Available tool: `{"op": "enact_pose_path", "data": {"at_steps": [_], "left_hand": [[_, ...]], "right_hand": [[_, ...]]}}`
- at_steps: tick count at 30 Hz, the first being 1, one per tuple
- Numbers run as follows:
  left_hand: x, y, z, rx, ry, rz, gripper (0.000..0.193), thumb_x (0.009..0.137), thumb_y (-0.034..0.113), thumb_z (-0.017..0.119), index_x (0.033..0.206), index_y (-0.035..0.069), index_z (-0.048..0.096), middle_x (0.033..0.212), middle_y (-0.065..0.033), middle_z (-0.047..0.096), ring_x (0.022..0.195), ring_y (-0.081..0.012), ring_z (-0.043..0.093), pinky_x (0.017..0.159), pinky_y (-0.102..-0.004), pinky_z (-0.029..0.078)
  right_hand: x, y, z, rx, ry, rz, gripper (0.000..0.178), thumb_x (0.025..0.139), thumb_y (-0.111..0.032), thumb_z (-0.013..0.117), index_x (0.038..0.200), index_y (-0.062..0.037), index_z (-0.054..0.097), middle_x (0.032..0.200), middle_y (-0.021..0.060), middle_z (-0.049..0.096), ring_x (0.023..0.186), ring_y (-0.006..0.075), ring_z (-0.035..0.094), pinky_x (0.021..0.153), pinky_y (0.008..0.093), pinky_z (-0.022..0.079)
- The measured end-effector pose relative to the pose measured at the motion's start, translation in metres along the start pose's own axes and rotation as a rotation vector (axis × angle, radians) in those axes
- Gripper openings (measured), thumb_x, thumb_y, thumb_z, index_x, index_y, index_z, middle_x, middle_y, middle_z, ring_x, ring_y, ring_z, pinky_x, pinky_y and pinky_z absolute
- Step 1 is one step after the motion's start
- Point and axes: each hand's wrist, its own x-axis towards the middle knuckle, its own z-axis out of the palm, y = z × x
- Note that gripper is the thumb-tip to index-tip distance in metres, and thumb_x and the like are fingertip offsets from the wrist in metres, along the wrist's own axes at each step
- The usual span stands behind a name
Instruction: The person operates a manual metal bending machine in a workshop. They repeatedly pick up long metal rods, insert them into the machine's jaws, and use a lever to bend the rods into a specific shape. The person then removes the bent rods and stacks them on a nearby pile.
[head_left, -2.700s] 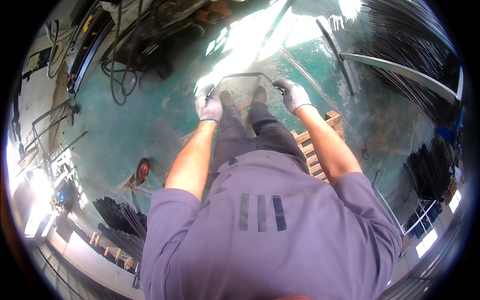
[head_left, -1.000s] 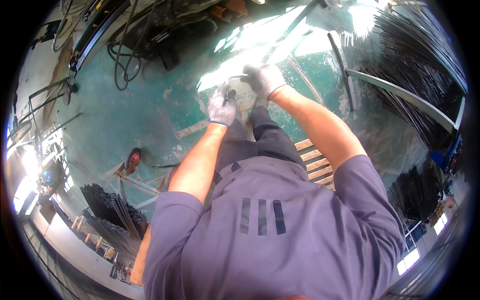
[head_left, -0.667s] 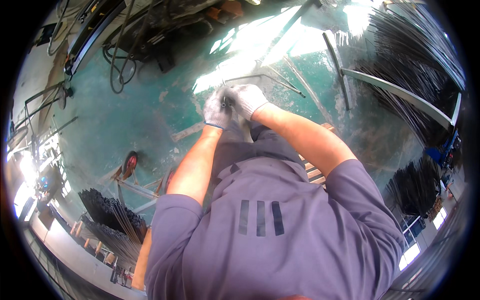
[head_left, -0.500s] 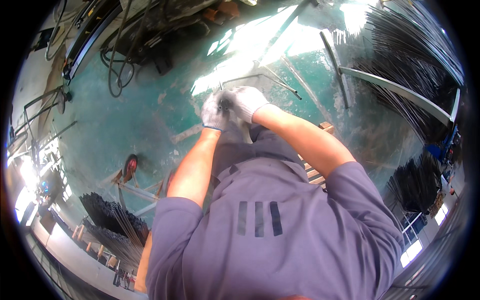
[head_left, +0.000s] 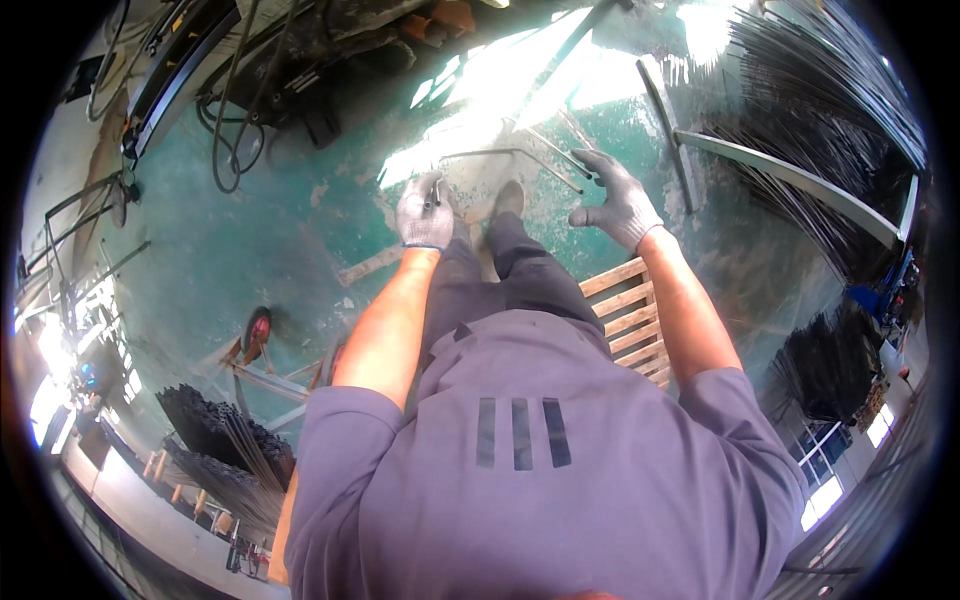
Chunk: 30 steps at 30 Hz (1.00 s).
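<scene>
My left hand (head_left: 424,218), in a whitish work glove with grey fingers, is closed around thin metal tubing; a small dark tube end shows at its fingers. A bent thin metal tube (head_left: 478,153) runs from just above that hand toward the right and angles down. It seems to be the same piece, though the join is hidden by the glove. My right hand (head_left: 617,203), gloved in grey and white, is open with thumb and fingers apart. It is beside the tube's right-hand ends, and whether a fingertip touches them I cannot tell.
Bundles of dark rods (head_left: 800,170) lie at the right behind a pale metal beam (head_left: 790,165). A slatted wooden pallet (head_left: 630,315) is beside my legs. At left are a red-hubbed wheel (head_left: 259,332) and stacked dark tubes (head_left: 215,430). Cables (head_left: 228,150) hang from machinery at upper left.
My hands were together at the tube ends. The right hand has let go, opened and moved right. My left hand stays nearly in place, still closed, and the bent tube has shifted slightly left.
</scene>
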Motion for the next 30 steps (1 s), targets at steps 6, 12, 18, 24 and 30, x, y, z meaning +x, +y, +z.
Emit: {"op": "enact_pose_path", "data": {"at_steps": [6, 12, 18, 24, 30], "left_hand": [[0.005, -0.016, 0.0, 0.041, -0.018, 0.055, 0.018, 0.095, 0.016, 0.079, 0.112, 0.012, 0.08, 0.108, -0.0183, 0.077, 0.103, -0.04, 0.075, 0.093, -0.0462, 0.059], [0.006, -0.006, 0.0, 0.037, 0.021, -0.052, 0.018, 0.095, 0.015, 0.079, 0.112, 0.01, 0.08, 0.11, -0.0179, 0.078, 0.106, -0.0393, 0.075, 0.094, -0.0452, 0.059], [0.001, -0.01, 0.002, -0.035, 0.091, -0.104, 0.018, 0.097, 0.018, 0.08, 0.112, 0.008, 0.081, 0.115, -0.0171, 0.079, 0.111, -0.0371, 0.075, 0.097, -0.0442, 0.059], [-0.002, -0.012, 0.009, 0.005, 0.11, -0.093, 0.016, 0.098, 0.019, 0.08, 0.11, 0.008, 0.081, 0.112, -0.0152, 0.079, 0.107, -0.0344, 0.076, 0.096, -0.0419, 0.059], [0.0, -0.003, 0.015, 0.033, 0.092, -0.149, 0.015, 0.097, 0.019, 0.079, 0.108, 0.009, 0.081, 0.111, -0.0159, 0.079, 0.103, -0.0341, 0.076, 0.095, -0.0417, 0.059]], "right_hand": [[0.033, 0.041, 0.02, -0.06, 0.005, -0.136, 0.063, 0.091, 0.008, 0.073, 0.145, -0.0235, 0.07, 0.15, 0.0106, 0.067, 0.137, 0.0349, 0.063, 0.117, 0.0438, 0.053], [0.067, 0.058, 0.034, -0.148, 0.004, -0.211, 0.035, 0.101, -0.004, 0.068, 0.132, -0.0179, 0.076, 0.128, 0.0143, 0.077, 0.115, 0.0375, 0.074, 0.098, 0.046, 0.06], [0.072, 0.041, 0.033, -0.058, 0.065, -0.154, 0.022, 0.103, -0.011, 0.07, 0.123, -0.0142, 0.079, 0.121, 0.0145, 0.079, 0.111, 0.0375, 0.076, 0.093, 0.0436, 0.061], [0.064, 0.05, 0.036, 0.057, 0.091, -0.098, 0.021, 0.104, -0.014, 0.07, 0.123, -0.0167, 0.079, 0.114, 0.0147, 0.08, 0.105, 0.0335, 0.078, 0.09, 0.0423, 0.061], [0.058, 0.054, 0.039, 0.078, 0.063, -0.064, 0.027, 0.104, -0.007, 0.067, 0.127, -0.0168, 0.078, 0.114, 0.0137, 0.081, 0.105, 0.0295, 0.079, 0.092, 0.0405, 0.061]]}}
